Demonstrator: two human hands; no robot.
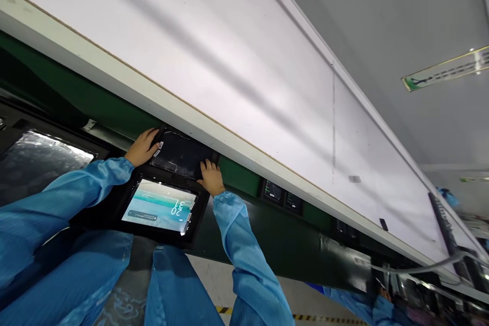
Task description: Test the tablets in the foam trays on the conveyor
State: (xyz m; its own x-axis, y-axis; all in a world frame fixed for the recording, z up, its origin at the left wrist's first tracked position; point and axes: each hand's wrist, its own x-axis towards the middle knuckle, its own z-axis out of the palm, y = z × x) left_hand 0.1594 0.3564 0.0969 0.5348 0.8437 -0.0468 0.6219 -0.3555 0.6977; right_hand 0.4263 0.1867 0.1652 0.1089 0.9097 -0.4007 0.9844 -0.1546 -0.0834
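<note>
Both hands hold a black tray (213, 155) by its two short ends, at the far side of the bench under the white shelf. In it lies a dark-screened tablet (183, 154) with small white labels at its left edge. My left hand (143, 147) has its fingers over the left end. At the right end, my right hand (211, 177) rests its fingers on the rim. Nearer to me, directly below, sits a second tablet (160, 207) in a black tray, its lit screen showing a beach picture and a clock. The undersides of both hands are hidden.
A large white panel (229, 61) with a pale edge rail spans above the bench. More trays with dark-screened devices (282, 196) stand to the right on the green surface (239, 178). A glossy screen (42, 168) is at left. A co-worker's blue sleeve (349, 303) shows lower right.
</note>
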